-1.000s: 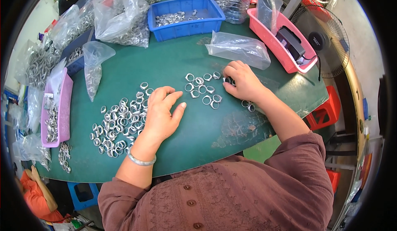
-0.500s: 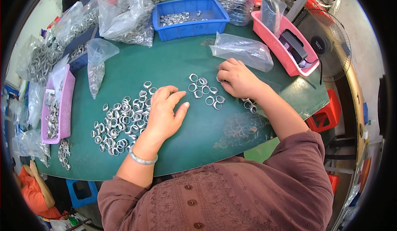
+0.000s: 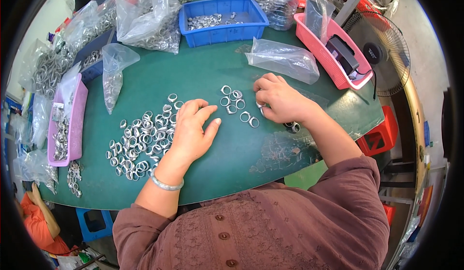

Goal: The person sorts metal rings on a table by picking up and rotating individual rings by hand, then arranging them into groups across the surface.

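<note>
A large pile of silver-grey metal rings (image 3: 140, 146) lies on the green table, left of centre. My left hand (image 3: 193, 130) rests at the pile's right side, thumb and fingers apart, with no ring visible in it. To its right sits a small group of rings (image 3: 232, 100), some touching. Beside that group, my right hand (image 3: 280, 98) is curled palm down, pinching a ring (image 3: 260, 108) at its fingertips. Under the right wrist, more rings (image 3: 293, 126) are partly hidden by the forearm.
A blue bin (image 3: 222, 28) with metal pieces stands at the back. An empty plastic bag (image 3: 282, 61) lies before a pink basket (image 3: 333, 52). At left are a purple basket (image 3: 75, 120) and a bag of pieces (image 3: 112, 86). A fan (image 3: 382, 52) stands right; other people are at left.
My right hand has shifted slightly toward me, and two rings from the small group's right side no longer show on the table; one is at its fingertips. The left hand has barely moved.
</note>
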`<move>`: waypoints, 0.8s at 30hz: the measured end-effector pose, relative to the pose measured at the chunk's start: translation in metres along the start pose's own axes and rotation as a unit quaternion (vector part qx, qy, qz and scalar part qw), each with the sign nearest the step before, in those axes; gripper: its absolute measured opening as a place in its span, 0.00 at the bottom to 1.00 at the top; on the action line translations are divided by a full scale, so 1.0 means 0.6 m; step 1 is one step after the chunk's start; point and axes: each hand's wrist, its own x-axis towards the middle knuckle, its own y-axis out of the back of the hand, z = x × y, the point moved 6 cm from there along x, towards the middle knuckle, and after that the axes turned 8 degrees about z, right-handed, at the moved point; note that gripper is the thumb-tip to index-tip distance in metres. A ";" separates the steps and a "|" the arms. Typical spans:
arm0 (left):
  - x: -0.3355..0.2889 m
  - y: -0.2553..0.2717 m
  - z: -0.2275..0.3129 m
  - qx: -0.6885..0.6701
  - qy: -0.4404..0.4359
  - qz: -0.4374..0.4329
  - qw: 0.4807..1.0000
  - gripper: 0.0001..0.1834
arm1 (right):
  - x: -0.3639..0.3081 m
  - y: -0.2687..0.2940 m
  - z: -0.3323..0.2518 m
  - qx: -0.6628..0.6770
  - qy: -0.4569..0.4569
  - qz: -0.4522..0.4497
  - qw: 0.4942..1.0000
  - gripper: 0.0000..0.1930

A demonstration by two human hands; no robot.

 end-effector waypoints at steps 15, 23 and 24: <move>-0.001 0.003 0.003 0.022 -0.003 -0.002 1.000 0.15 | 0.004 -0.009 -0.043 -0.002 0.056 -0.040 0.998 0.12; 0.000 0.005 0.001 0.016 0.005 0.002 1.000 0.15 | 0.018 -0.026 -0.076 0.012 0.075 0.031 0.997 0.15; 0.000 0.005 0.001 0.019 0.003 0.003 1.000 0.15 | 0.018 -0.027 -0.075 0.007 0.068 0.024 0.997 0.15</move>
